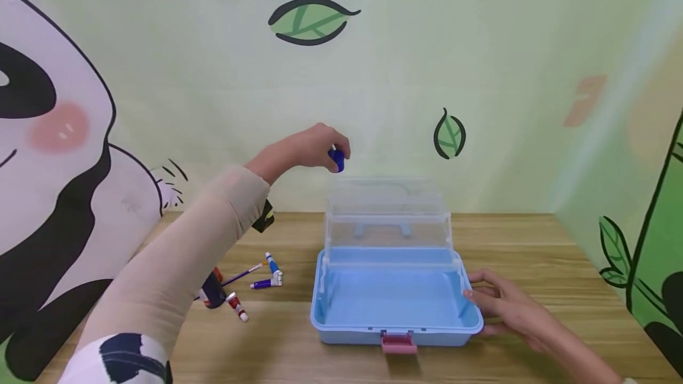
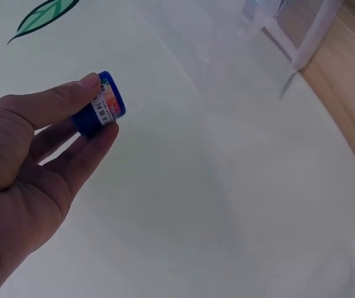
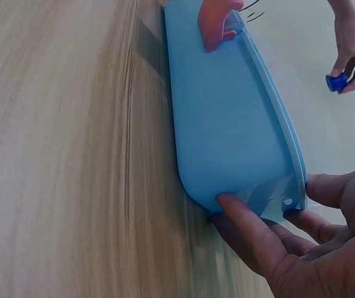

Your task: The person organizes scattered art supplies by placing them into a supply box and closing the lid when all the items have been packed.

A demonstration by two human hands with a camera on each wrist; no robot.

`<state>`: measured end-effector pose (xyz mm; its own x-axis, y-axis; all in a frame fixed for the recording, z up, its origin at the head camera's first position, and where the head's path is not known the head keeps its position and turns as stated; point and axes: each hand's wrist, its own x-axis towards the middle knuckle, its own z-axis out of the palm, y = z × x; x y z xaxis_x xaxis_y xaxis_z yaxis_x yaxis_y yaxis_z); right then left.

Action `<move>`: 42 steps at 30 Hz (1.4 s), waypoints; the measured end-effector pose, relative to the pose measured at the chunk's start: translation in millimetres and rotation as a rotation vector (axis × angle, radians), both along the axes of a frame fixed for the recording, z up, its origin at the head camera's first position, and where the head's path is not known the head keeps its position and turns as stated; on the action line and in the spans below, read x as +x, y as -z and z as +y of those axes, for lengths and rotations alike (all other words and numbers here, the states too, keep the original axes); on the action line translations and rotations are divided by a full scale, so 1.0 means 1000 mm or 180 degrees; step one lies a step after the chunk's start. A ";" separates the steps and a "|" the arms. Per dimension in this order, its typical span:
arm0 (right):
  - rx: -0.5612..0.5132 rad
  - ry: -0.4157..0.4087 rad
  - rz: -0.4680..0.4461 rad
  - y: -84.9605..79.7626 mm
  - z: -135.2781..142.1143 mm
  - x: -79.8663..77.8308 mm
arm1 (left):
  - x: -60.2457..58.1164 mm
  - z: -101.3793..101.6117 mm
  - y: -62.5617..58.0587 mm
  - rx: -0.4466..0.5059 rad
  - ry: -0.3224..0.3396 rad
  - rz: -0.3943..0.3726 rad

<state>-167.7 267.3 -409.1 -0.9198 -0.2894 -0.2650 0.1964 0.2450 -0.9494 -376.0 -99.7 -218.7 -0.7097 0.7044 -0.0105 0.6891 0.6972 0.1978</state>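
Left hand (image 1: 318,146) pinches 1 small blue jar (image 2: 105,105), centre of head view. Probably light, stiff, slick; best held by its sides. Squat, axis near upright there; rimmed end faces right in left-wrist view. Right hand (image 1: 509,308) grips right end of blue box (image 1: 395,298), lower right; box's long axis left-right.

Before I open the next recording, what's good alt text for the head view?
A person's left hand holds a small blue container in midair, while the right hand holds the right end of a light-blue box, its clear lid raised, on a wooden table. Small tubes and a brush lie to the left.
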 end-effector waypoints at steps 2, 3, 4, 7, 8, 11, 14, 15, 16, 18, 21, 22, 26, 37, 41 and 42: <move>-0.0014 -0.0012 0.0002 0.000 -0.001 0.000 | -0.004 0.002 0.007 0.0016 0.0014 -0.0022; -0.0023 -0.0022 0.0007 0.000 -0.001 0.000 | -0.005 0.003 0.010 0.0014 0.0027 -0.0035; -0.0029 -0.0036 0.0010 0.000 0.000 0.000 | -0.006 0.004 0.014 0.0009 0.0047 -0.0051; -0.0040 -0.0055 0.0009 0.001 0.001 0.002 | -0.009 0.009 0.025 -0.0036 0.0106 -0.0122; -0.0028 -0.0042 0.0003 0.002 0.001 0.003 | -0.010 0.011 0.028 -0.0053 0.0112 -0.0144; 0.0020 0.0016 -0.0025 0.002 0.002 0.004 | -0.012 0.015 0.036 -0.0082 0.0103 -0.0159; 0.0046 0.0053 -0.0055 0.002 0.001 0.004 | -0.014 0.017 0.043 -0.0093 0.0073 -0.0121; 0.0048 0.0053 -0.0064 0.003 0.001 0.004 | -0.015 0.017 0.045 -0.0098 0.0064 -0.0118; 0.0047 0.0048 -0.0073 0.003 0.001 0.004 | -0.016 0.017 0.046 -0.0106 0.0059 -0.0121; 0.0033 0.0039 -0.0094 0.003 0.000 0.004 | -0.016 0.017 0.048 -0.0110 0.0058 -0.0129; 0.0021 0.0058 -0.0120 0.004 -0.001 0.004 | -0.017 0.019 0.048 -0.0116 0.0083 -0.0140; 0.0019 0.0063 -0.0130 0.004 -0.001 0.004 | -0.017 0.019 0.047 -0.0120 0.0093 -0.0135; 0.0015 0.0078 -0.0157 0.004 -0.003 0.004 | -0.018 0.020 0.047 -0.0156 0.0091 -0.0117; 0.0025 0.0056 -0.0206 0.001 -0.002 0.004 | -0.018 0.024 0.044 -0.0370 0.0053 -0.0071; 0.0057 0.0062 -0.0182 0.000 -0.001 0.002 | -0.018 0.027 0.038 -0.0353 0.0040 -0.0100; 0.0065 0.0064 -0.0172 -0.001 0.000 0.002 | -0.018 0.027 0.037 -0.0346 0.0036 -0.0126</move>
